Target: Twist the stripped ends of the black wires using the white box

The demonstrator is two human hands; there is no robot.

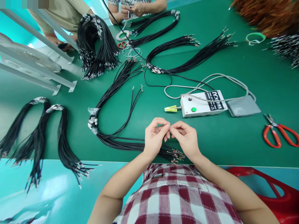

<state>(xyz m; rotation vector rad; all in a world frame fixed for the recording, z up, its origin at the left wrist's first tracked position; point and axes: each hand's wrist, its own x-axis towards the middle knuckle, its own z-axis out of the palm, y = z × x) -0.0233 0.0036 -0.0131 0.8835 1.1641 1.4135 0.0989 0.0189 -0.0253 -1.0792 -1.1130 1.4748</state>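
Green table (233, 137), 1 seat (285, 205) behind-right. Left hand (154, 137), right hand (187, 137) pinched, contents unclear; 1 bundle (127, 144) below, 1 box (201, 109) beyond.

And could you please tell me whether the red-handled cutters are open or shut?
Open: the red-handled cutters lie with their handles spread and their tips parted.

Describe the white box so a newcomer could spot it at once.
On the green table, look just beyond the person's right hand. The white box lies there; unlike the grey pedal beside it, it carries a green button and black label.
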